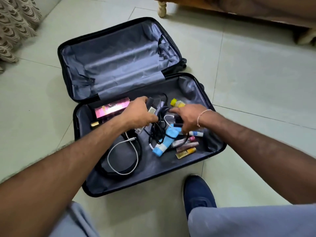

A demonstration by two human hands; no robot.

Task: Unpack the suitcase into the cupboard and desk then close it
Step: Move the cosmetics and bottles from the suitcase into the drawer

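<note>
Suitcase [119, 53] lies open on the tiled floor [248, 74], far half bare, near half littered with cables [123, 151], tubes [164, 142] and a pink box [112, 108]. Left hand [138, 113] grips dark gadgets; right hand [186, 117] curls into tangled cords. Unpacking seems mostly done; closing remains.

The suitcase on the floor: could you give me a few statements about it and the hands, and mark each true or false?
1. The suitcase lies open on the floor. True.
2. The far half holds clothes. False: only its grey lining shows.
3. A pink box sits in the near half, left of the left hand. True.
4. The blue tube is held up in the air. False: it lies in the suitcase, below the right hand.
5. A white cable lies looped in the near half. True.
</note>
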